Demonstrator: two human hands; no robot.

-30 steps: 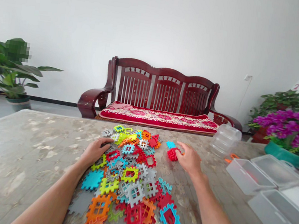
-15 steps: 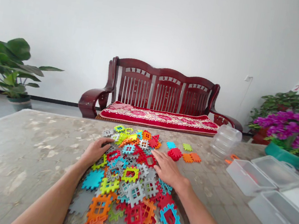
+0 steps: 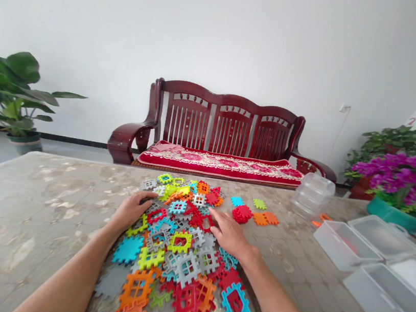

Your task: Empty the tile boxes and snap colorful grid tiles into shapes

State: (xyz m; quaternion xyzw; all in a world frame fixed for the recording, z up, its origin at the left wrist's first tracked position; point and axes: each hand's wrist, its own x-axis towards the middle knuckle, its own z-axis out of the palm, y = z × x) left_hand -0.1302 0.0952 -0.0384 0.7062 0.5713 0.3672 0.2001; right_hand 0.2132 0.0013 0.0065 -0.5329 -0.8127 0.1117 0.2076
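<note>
Basically both hands rest open on the heap of plastic waffle tiles (image 3: 176, 244), nothing pinched: left hand (image 3: 131, 211) loosely curled, right hand (image 3: 229, 235) spread, likely steadying loose pieces. Red and orange tiles (image 3: 242, 213) sit apart, toward the tabletop's (image 3: 32, 193) far edge.

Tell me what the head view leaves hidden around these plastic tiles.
Head view:
- Tiles under the left hand and right hand: hidden by the hands.
- Near end of the tile heap: cut off by the bottom edge.
- Contents of the clear plastic box: blurred by its walls.
</note>
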